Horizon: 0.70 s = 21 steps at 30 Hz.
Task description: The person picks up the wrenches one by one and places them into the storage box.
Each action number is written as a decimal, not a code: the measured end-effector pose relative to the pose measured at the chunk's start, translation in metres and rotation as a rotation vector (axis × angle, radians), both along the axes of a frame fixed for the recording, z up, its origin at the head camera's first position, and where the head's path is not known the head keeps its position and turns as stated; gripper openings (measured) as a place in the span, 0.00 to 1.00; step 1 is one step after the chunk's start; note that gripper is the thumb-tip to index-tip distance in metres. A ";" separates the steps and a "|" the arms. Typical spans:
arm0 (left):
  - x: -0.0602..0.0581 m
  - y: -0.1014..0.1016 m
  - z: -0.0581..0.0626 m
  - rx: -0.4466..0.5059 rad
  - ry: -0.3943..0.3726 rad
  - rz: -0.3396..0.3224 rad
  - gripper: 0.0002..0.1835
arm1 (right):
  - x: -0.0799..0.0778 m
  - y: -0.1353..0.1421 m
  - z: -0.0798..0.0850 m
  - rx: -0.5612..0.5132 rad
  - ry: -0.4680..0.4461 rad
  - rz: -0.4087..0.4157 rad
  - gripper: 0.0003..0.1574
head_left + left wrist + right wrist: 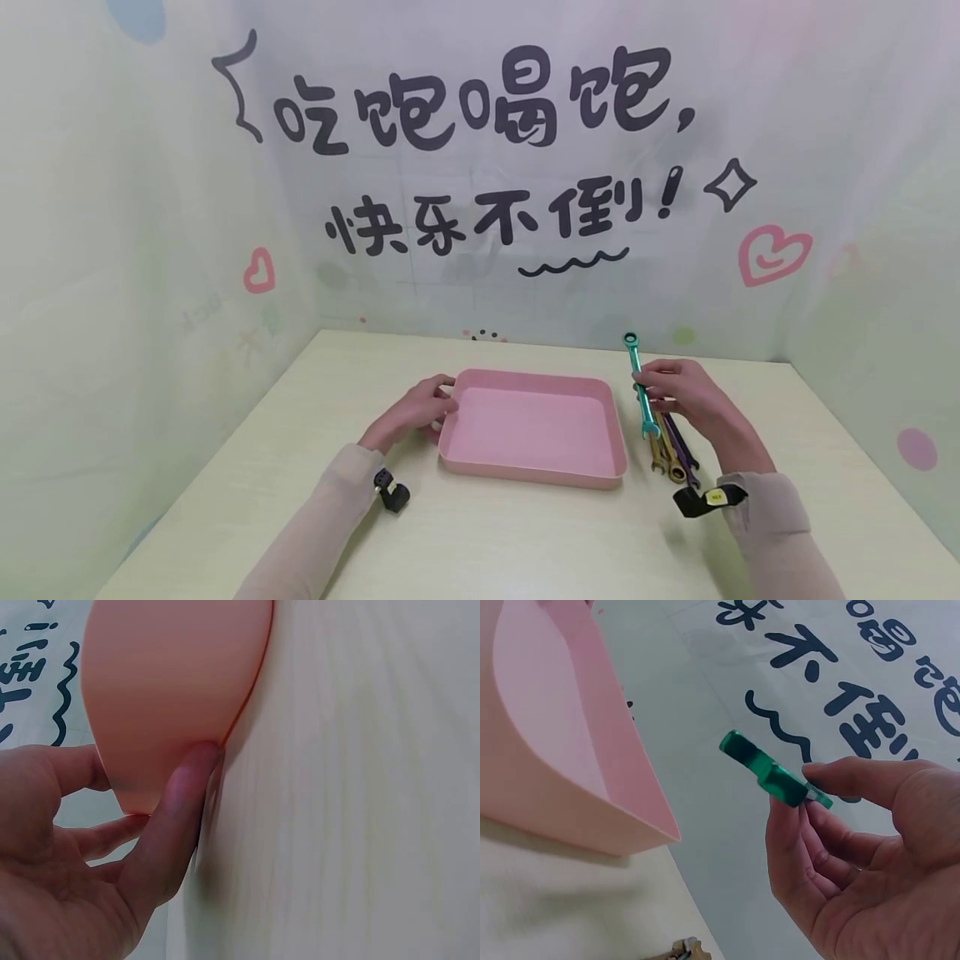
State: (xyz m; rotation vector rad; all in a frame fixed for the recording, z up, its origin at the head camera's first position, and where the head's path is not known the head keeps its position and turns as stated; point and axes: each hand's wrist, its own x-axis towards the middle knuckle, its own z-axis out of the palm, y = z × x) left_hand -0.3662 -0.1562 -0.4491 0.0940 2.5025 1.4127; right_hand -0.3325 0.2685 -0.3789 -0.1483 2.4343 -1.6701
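A shallow pink tray (534,429) lies on the table, with its left end held by my left hand (416,407). In the left wrist view, the thumb presses the tray's side wall (172,682) near its lower edge, and other fingers reach round the far side. Just right of the tray, my right hand (688,393) pinches a green combination ratchet wrench (634,357) between thumb and fingers, its ring end up and open end down. Below that hand, gold wrenches (677,473) and a purple wrench (681,440) lie bunched on the table, partly hidden.
The pale wooden table (510,542) is bounded at the back and sides by a white printed cloth (480,292). A small black camera is strapped to each wrist, the left one (392,490) close to the table.
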 end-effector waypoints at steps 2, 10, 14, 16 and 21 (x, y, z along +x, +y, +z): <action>0.000 0.000 -0.001 0.003 -0.003 0.001 0.31 | -0.001 -0.002 0.000 -0.021 -0.009 0.003 0.17; -0.002 0.001 -0.003 0.003 -0.003 0.001 0.31 | -0.004 -0.009 -0.002 -0.057 0.000 0.014 0.16; -0.001 0.001 -0.002 0.004 -0.006 0.001 0.31 | -0.004 -0.012 -0.004 -0.078 -0.006 0.003 0.17; -0.001 0.001 -0.001 0.000 -0.005 0.000 0.31 | -0.005 -0.013 -0.005 -0.078 -0.011 -0.005 0.19; 0.001 0.000 0.000 -0.001 0.001 0.001 0.31 | -0.008 -0.019 -0.010 -0.039 -0.010 -0.005 0.27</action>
